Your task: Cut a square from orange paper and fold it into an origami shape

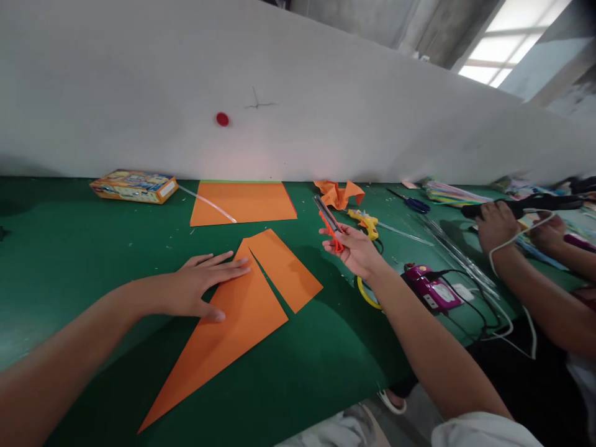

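Plainly green tabletop (153, 248), white partition (139, 81).

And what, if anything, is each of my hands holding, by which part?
Your right hand grips an orange-and-grey tool by its lower end; your left hand grips nothing, resting on the orange paper.

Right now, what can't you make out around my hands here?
In the head view:
Large pointed orange paper piece: patch hidden under your bare left hand.
Orange-and-grey handheld tool: part covered by your bare right hand.
Curved yellow object: remainder, behind your right forearm.
Blue-and-orange printed box: lettering, too small and blurred.
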{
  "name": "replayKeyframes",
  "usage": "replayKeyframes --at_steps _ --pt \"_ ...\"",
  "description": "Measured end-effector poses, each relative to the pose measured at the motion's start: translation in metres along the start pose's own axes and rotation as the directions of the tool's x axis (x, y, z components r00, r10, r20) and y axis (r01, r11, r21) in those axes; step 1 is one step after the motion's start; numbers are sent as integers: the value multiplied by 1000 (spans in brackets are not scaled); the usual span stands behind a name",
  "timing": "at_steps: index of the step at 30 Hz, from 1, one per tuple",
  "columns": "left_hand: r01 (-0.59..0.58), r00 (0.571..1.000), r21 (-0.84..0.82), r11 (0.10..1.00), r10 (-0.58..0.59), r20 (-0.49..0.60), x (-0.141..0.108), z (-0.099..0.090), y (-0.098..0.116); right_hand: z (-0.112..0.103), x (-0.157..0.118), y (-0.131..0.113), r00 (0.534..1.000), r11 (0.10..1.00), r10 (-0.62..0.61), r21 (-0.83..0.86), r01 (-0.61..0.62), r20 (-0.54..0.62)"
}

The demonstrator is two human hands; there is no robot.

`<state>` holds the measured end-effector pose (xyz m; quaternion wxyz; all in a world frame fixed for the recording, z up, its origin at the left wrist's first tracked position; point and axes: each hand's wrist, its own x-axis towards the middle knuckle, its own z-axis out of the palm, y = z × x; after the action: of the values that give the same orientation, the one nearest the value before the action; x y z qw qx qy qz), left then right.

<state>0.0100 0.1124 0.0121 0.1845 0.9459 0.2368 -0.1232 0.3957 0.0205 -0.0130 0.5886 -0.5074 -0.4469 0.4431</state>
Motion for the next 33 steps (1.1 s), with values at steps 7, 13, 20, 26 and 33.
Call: replayKeyframes --at_steps 7,13,20,26,33 --pt "21 1000 -20 1000 -21 -8 0 -1 1 -4 6 19 989 918 -104 -392 57 -101" --pt "113 976 -10 994 -113 -185 12 9 10 -4 1 19 984 591 -177 -796 133 33" --pt "294 853 51 955 -237 -464 34 34 15 22 -11 14 972 263 -129 -938 225 197" --pt "325 864 150 934 -229 -449 34 39 13 66 -7 4 911 42 -108 -914 404 398" --pt "380 835 175 908 -256 -486 32 43 21 121 18 22 797 139 -11 -788 599 604"
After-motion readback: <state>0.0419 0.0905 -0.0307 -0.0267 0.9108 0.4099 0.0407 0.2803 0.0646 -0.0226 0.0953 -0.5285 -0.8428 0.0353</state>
